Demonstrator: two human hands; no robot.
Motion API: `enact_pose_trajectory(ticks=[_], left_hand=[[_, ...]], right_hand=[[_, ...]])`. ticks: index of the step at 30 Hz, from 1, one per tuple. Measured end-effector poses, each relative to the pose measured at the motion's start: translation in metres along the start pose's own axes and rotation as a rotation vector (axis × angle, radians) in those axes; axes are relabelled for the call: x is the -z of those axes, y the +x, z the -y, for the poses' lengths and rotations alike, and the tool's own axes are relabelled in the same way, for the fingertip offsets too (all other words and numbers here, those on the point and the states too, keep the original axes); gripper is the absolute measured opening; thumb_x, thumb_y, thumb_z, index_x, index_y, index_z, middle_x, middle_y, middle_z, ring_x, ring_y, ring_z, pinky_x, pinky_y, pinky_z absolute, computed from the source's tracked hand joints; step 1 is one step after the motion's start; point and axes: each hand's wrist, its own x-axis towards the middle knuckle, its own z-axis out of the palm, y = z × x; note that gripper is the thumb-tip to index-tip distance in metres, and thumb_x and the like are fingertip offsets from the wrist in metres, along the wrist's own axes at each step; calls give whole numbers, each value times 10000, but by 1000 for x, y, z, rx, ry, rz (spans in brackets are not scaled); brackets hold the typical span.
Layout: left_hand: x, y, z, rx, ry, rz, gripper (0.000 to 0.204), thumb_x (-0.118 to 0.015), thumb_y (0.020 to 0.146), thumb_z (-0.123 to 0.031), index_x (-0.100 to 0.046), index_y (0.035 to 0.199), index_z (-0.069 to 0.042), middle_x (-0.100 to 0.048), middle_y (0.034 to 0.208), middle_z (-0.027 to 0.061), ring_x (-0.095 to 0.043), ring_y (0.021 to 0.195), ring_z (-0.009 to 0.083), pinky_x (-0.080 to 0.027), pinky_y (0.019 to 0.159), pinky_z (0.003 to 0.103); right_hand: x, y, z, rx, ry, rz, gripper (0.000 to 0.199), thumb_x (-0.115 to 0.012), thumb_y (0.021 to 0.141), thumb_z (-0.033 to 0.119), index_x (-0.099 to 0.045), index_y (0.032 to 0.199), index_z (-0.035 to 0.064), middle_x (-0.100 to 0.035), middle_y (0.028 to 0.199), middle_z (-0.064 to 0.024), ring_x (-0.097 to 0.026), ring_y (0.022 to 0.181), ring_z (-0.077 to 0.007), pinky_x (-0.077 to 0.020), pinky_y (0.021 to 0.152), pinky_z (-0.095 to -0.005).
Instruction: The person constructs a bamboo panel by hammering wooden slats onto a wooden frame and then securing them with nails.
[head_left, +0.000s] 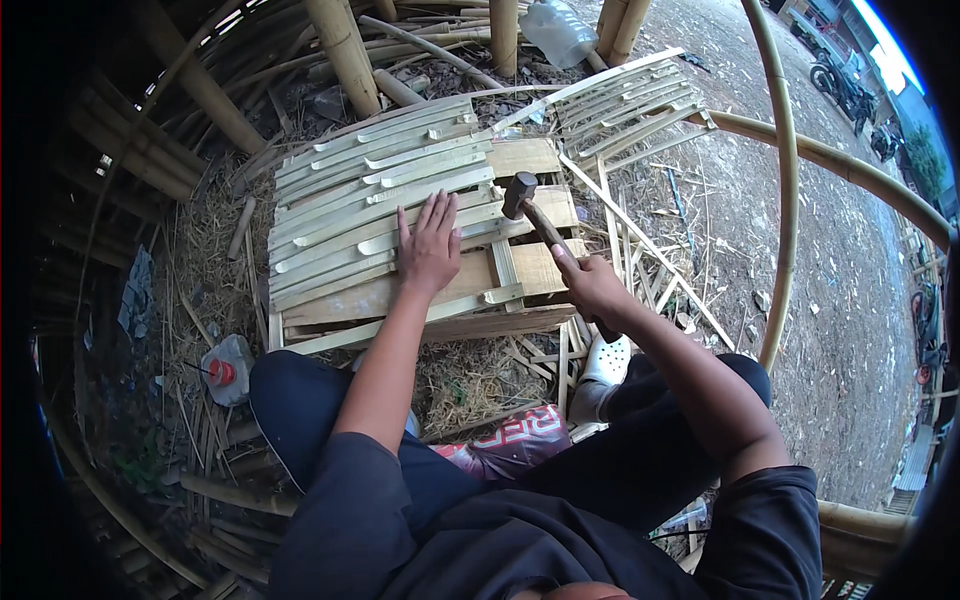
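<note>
My right hand [597, 292] is wrapped round the wooden handle of a hammer [521, 190]. The hammer's dark metal head hovers over or rests at the right ends of some bamboo slats; I cannot tell whether it touches them. My left hand [430, 243] lies flat with fingers stretched on the bamboo slats [375, 190], left of the hammer head. These pale slats run side by side across a low wooden platform [335, 307], several with curled knots. Beneath the slats at the right, bare boards and an upright crosspiece [505, 265] show. Any nail is too small to make out.
A second slatted bamboo panel [630, 105] lies beyond the platform at the right. Thick bamboo poles [783, 170] stand and bend around me. A plastic container with a red cap [221, 372] sits at the left, and a clear plastic jug [557, 35] at the back. Loose strips litter the ground.
</note>
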Motion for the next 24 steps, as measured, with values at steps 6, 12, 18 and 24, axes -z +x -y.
enact_pose_trajectory(ticks=[6,12,18,24], left_hand=[[-7,-2,4,69,50,-27,571,-396,1026,-321,-380,1584,-202,-311,1667,79,-262,1546,270,-100,1257,584],[-8,1,1,64,68,-29,593,-400,1005,-319,-375,1584,-195,-295,1672,77,-265,1541,268,-118,1253,591],[-4,1,4,90,-80,-76,544,-442,1000,-294,-471,1527,-165,-404,1617,73,-333,1515,248,-143,1253,573],[-4,6,4,120,-176,-160,461,-527,949,-203,-600,1400,-134,-535,1513,70,-449,1442,238,-216,1234,566]], right_hand=[[-3,-8,-4,189,-260,25,701,-496,1038,607,-495,605,55,-437,537,11,-379,482,-112,-344,452,-361],[-4,-5,-4,242,-492,8,733,-500,1022,601,-676,780,-68,-627,644,-227,-654,628,-354,-502,644,-487],[-5,-7,-11,330,-436,-122,694,-528,1034,566,-597,700,-39,-481,554,-80,-450,535,-170,-397,526,-431],[-4,1,-17,276,-416,-72,716,-512,1029,596,-592,706,-39,-490,568,-76,-466,549,-172,-406,537,-428]])
